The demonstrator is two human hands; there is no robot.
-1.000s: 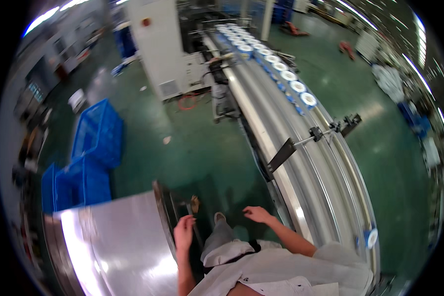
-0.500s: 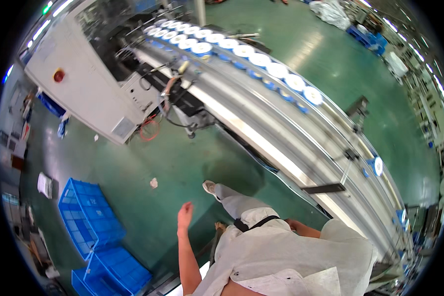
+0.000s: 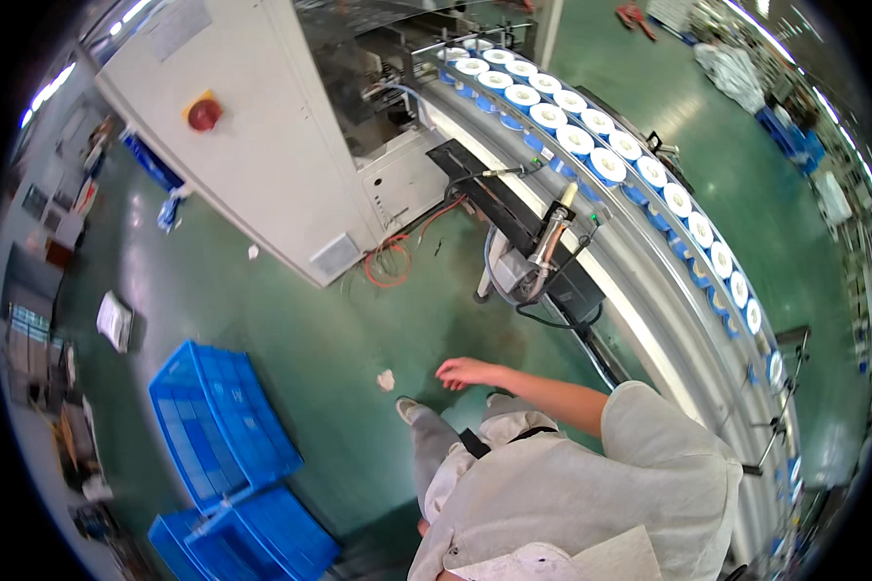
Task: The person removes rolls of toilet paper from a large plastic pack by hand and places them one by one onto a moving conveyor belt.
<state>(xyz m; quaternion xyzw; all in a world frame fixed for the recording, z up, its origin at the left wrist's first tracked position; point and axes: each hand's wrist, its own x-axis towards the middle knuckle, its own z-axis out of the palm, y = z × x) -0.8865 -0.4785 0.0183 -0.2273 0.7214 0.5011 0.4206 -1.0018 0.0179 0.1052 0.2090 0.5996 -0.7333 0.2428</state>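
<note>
My right hand point(image 3: 467, 373) swings out in front of my body above the green floor. It holds nothing, and its fingers hang loosely apart. Of my left hand point(image 3: 423, 526) only a sliver shows beside my shirt; its fingers are hidden. Ahead on the right, a curved metal conveyor point(image 3: 649, 276) carries rows of white round rolls point(image 3: 607, 166) with blue sides. A sensor head on a bracket point(image 3: 550, 237) stands at the conveyor's near side. Neither hand touches any of these.
A light grey machine cabinet point(image 3: 271, 145) with a red rotary switch point(image 3: 203, 113) stands ahead. Orange hose point(image 3: 388, 263) lies coiled at its foot. Blue plastic crates point(image 3: 225, 416) stand to the left. A paper scrap point(image 3: 386, 381) lies on the floor.
I have stepped forward, closer to the cabinet and conveyor. My right hand has swung out in front, while my left hand has dropped back beside my body.
</note>
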